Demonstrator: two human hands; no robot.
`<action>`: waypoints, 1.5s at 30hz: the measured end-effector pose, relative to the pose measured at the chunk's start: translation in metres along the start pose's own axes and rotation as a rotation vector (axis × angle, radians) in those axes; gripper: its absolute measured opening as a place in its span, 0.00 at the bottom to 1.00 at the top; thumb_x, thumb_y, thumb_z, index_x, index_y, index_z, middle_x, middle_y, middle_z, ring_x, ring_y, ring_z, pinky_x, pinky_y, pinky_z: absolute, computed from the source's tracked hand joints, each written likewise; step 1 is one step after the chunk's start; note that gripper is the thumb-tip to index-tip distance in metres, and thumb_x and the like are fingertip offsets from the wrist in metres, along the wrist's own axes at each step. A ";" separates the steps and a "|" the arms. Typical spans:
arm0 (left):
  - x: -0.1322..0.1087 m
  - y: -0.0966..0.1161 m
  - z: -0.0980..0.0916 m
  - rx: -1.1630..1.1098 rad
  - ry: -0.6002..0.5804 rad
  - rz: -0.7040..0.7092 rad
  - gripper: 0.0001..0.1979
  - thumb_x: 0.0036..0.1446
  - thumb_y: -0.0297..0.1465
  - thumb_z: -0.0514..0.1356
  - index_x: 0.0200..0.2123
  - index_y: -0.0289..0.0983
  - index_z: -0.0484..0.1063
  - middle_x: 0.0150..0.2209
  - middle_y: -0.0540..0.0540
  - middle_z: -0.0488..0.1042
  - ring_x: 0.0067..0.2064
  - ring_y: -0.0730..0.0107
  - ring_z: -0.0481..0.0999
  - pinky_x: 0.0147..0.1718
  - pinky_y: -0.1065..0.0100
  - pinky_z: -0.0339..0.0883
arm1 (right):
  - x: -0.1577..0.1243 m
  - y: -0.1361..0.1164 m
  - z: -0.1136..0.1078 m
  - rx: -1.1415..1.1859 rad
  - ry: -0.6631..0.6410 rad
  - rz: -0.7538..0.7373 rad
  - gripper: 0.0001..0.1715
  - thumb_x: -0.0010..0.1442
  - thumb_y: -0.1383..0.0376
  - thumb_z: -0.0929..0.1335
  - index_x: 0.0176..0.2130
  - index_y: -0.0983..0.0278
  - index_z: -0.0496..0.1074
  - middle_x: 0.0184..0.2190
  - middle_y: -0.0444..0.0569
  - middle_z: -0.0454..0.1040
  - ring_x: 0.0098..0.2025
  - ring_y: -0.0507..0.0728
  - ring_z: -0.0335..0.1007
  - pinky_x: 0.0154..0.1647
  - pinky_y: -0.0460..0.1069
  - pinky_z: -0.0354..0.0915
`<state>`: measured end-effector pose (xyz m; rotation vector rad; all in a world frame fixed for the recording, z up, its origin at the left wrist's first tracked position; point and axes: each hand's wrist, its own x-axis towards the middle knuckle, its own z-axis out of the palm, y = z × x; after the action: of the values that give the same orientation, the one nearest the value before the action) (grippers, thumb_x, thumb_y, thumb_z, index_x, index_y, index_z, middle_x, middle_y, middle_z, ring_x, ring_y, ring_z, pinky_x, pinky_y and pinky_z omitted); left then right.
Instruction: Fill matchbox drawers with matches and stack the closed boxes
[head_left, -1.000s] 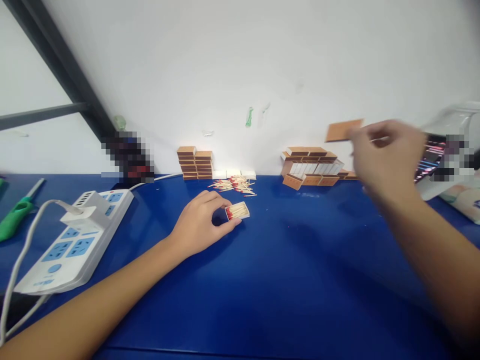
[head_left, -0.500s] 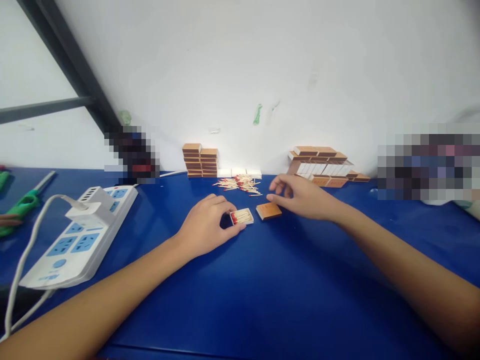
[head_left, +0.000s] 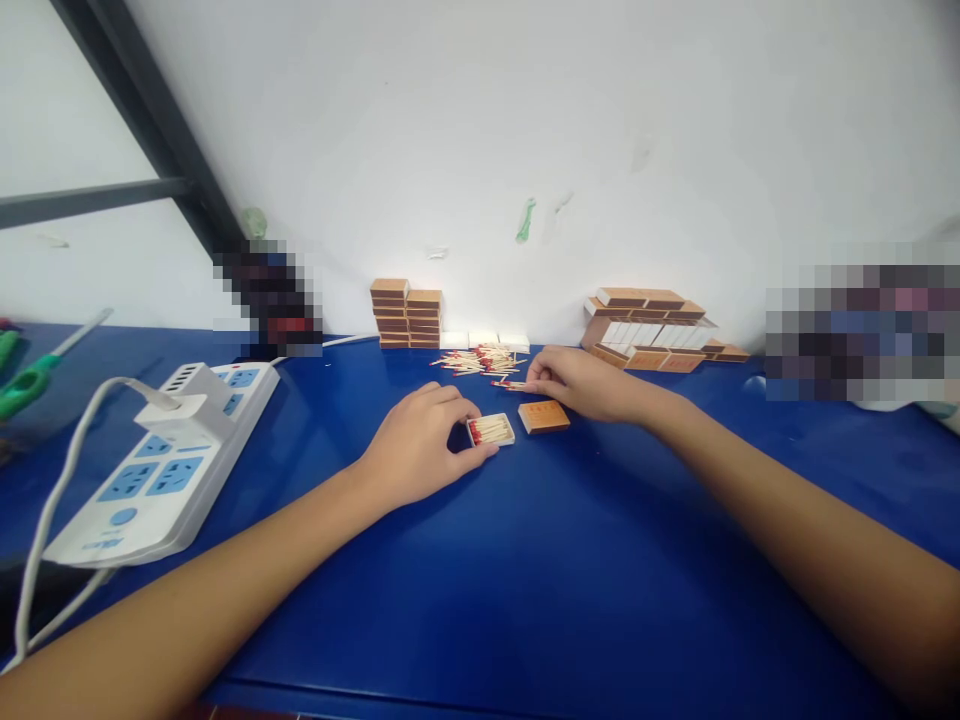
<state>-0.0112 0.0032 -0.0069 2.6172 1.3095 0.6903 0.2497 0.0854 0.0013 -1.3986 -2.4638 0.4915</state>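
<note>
Head view: our left hand half-curled, holding the match tray. Our right hand nearly closed at a loose match, behind and right of the tray; can't tell if gripped. Pick-up step, we judge; next calls for a sure pinch, clear of the cover right of the tray.

I can see a small open white cardboard tray, braced between the left hand's thumb and fingers, holding pale wooden matches, red heads leftward. Just right of it an orange-brown cardboard matchbox lies flat; I can't make out its inside. Beyond them, loose red-tipped wooden matches sprawl crisscrossed, the right hand's fingertips at their near edge.
</note>
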 end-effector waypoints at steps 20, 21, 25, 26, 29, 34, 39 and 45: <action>0.000 0.000 -0.002 -0.017 -0.013 0.049 0.13 0.61 0.43 0.68 0.41 0.40 0.78 0.38 0.47 0.78 0.41 0.60 0.74 0.41 0.58 0.68 | -0.040 -0.055 0.014 0.132 -0.041 -0.194 0.09 0.70 0.61 0.67 0.37 0.61 0.72 0.36 0.48 0.72 0.37 0.55 0.66 0.38 0.50 0.60; 0.000 0.000 -0.001 -0.023 -0.015 0.051 0.13 0.61 0.43 0.68 0.41 0.39 0.78 0.38 0.46 0.78 0.41 0.60 0.74 0.41 0.58 0.68 | -0.040 -0.054 0.013 0.124 -0.039 -0.197 0.09 0.70 0.61 0.66 0.37 0.61 0.72 0.36 0.48 0.72 0.38 0.55 0.66 0.38 0.50 0.60; 0.000 -0.001 -0.001 -0.032 -0.017 0.052 0.13 0.61 0.42 0.68 0.41 0.39 0.78 0.38 0.46 0.78 0.41 0.59 0.74 0.42 0.58 0.68 | -0.041 -0.054 0.012 0.097 -0.042 -0.216 0.10 0.71 0.62 0.65 0.37 0.62 0.73 0.38 0.49 0.72 0.39 0.56 0.67 0.40 0.51 0.61; 0.000 -0.001 -0.001 -0.033 -0.017 0.052 0.13 0.61 0.42 0.68 0.41 0.39 0.78 0.38 0.47 0.78 0.41 0.59 0.74 0.41 0.58 0.69 | -0.041 -0.054 0.012 0.096 -0.047 -0.218 0.10 0.71 0.63 0.65 0.37 0.62 0.73 0.38 0.49 0.72 0.39 0.56 0.67 0.40 0.51 0.61; 0.001 -0.001 -0.001 -0.041 -0.021 0.060 0.14 0.61 0.42 0.68 0.42 0.39 0.78 0.38 0.47 0.78 0.41 0.60 0.75 0.41 0.58 0.69 | -0.042 -0.056 0.012 0.107 -0.063 -0.226 0.11 0.72 0.63 0.64 0.38 0.62 0.73 0.39 0.50 0.72 0.40 0.56 0.67 0.41 0.51 0.62; 0.002 0.000 -0.002 -0.043 -0.018 0.070 0.13 0.61 0.42 0.68 0.41 0.39 0.77 0.38 0.46 0.78 0.42 0.60 0.75 0.42 0.58 0.69 | -0.043 -0.055 0.010 0.115 -0.083 -0.250 0.09 0.71 0.62 0.66 0.39 0.61 0.75 0.39 0.49 0.72 0.39 0.55 0.68 0.40 0.51 0.62; 0.001 0.000 -0.001 -0.035 -0.028 0.066 0.13 0.60 0.42 0.68 0.41 0.39 0.77 0.39 0.46 0.78 0.42 0.59 0.75 0.42 0.58 0.69 | -0.044 -0.052 0.006 0.099 -0.055 -0.254 0.07 0.69 0.62 0.68 0.38 0.61 0.75 0.37 0.48 0.72 0.37 0.55 0.67 0.39 0.51 0.61; 0.000 0.001 -0.001 -0.040 -0.035 0.071 0.14 0.61 0.42 0.68 0.43 0.39 0.78 0.40 0.46 0.79 0.42 0.59 0.75 0.42 0.58 0.70 | -0.045 -0.054 0.005 0.083 -0.046 -0.250 0.07 0.68 0.63 0.68 0.38 0.61 0.75 0.37 0.48 0.71 0.37 0.55 0.67 0.38 0.51 0.61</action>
<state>-0.0110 0.0026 -0.0057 2.6427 1.1864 0.6705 0.2285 0.0200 0.0165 -1.0404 -2.5752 0.5666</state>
